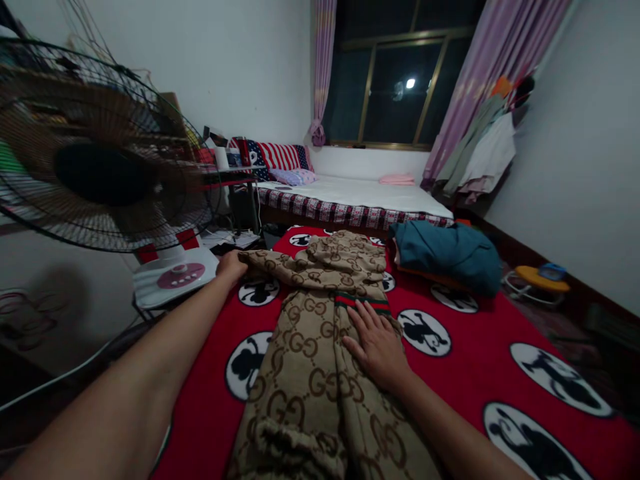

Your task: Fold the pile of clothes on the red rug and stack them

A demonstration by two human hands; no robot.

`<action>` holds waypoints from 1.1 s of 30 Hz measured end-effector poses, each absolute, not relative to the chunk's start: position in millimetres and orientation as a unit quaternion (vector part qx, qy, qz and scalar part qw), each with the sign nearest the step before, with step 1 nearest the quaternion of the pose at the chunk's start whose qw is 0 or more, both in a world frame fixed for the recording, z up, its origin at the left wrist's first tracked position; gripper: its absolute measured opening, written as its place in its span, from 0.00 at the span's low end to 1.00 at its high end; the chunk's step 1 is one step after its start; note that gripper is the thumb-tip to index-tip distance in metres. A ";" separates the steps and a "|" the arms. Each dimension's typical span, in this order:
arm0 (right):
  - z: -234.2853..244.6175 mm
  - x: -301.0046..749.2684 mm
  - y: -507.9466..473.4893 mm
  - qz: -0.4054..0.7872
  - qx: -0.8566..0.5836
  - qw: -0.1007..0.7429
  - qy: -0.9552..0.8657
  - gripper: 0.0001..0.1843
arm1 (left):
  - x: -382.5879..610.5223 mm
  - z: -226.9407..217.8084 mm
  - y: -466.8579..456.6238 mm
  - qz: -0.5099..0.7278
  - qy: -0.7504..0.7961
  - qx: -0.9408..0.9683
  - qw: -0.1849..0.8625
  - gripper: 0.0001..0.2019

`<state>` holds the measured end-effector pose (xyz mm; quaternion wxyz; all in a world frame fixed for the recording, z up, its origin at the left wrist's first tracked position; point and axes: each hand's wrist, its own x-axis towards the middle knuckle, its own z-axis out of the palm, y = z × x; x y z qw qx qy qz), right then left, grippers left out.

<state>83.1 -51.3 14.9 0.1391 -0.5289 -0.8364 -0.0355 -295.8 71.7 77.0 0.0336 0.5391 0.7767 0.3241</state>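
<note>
A tan garment (315, 347) with a brown monogram print and a red-green striped band lies stretched along a red blanket (480, 333) with black-and-white cartoon circles. My left hand (231, 265) reaches far forward and is closed on the garment's far left corner, near the blanket's edge. My right hand (377, 341) lies flat on the middle of the garment, fingers spread, just below the striped band.
A running floor fan (95, 153) stands close on the left. A folded teal garment (447, 253) sits at the blanket's far right. Beyond are a white-sheeted bed (360, 193), a dark window, and hanging clothes (480, 153) on the right wall.
</note>
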 end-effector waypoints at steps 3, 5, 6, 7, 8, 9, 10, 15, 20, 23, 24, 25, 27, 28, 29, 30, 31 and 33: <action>13.8 84.2 -51.4 -0.032 -0.523 0.156 -0.837 0.33 | -284.9 99.7 69.9 0.369 0.770 0.519 -0.021 0.11; 13.7 84.4 -51.9 -0.024 -0.521 0.172 -0.836 0.32 | -273.9 131.3 67.0 0.410 0.736 0.534 -0.069 0.12; 13.7 84.4 -52.0 -0.016 -0.519 0.182 -0.835 0.32 | -266.2 150.1 64.1 0.428 0.711 0.551 -0.094 0.12; 13.7 84.5 -51.9 -0.004 -0.516 0.196 -0.834 0.32 | -256.5 168.9 59.2 0.442 0.683 0.571 -0.115 0.11; 13.7 84.8 -51.6 0.013 -0.511 0.216 -0.832 0.31 | -244.8 186.2 51.7 0.453 0.653 0.592 -0.132 0.11; 13.8 85.6 -51.1 0.038 -0.506 0.248 -0.825 0.31 | -231.0 200.3 41.0 0.459 0.621 0.618 -0.145 0.11; 14.1 86.9 -50.3 0.068 -0.502 0.295 -0.810 0.30 | -215.8 210.0 26.8 0.456 0.573 0.664 -0.152 0.10; 22.6 104.7 -46.1 0.293 -0.517 0.552 -0.585 0.33 | -145.8 186.3 -74.5 0.197 0.090 0.976 -0.018 0.12; 40.5 126.8 -54.1 0.470 -0.497 0.534 -0.498 0.45 | -131.7 127.1 -121.7 0.205 0.121 0.962 0.130 0.10; 52.1 130.2 -63.3 0.512 -0.483 0.467 -0.535 0.37 | -137.5 111.1 -108.8 0.290 0.261 0.907 0.159 0.12; 56.6 129.1 -66.4 0.502 -0.492 0.445 -0.555 0.33 | -139.2 108.3 -101.5 0.310 0.305 0.886 0.165 0.11; 61.9 126.9 -69.7 0.492 -0.503 0.427 -0.568 0.29 | -140.5 106.3 -93.9 0.324 0.341 0.866 0.169 0.11; 74.8 119.6 -78.5 0.503 -0.509 0.417 -0.560 0.25 | -141.7 104.8 -78.8 0.349 0.390 0.834 0.172 0.09; 82.3 114.9 -84.6 0.529 -0.496 0.428 -0.539 0.23 | -141.6 105.3 -71.5 0.366 0.408 0.819 0.171 0.08; 89.9 109.8 -91.9 0.561 -0.473 0.447 -0.511 0.22 | -140.8 106.6 -64.4 0.387 0.422 0.803 0.166 0.09; 97.1 104.6 -100.4 0.592 -0.444 0.468 -0.483 0.22 | -139.4 108.5 -57.2 0.409 0.432 0.788 0.157 0.10; 103.4 99.8 -109.8 0.616 -0.416 0.488 -0.459 0.23 | -137.2 110.7 -50.0 0.433 0.436 0.776 0.144 0.11; 110.9 92.8 -129.0 0.653 -0.375 0.496 -0.431 0.25 | -130.2 113.8 -35.0 0.471 0.440 0.757 0.109 0.13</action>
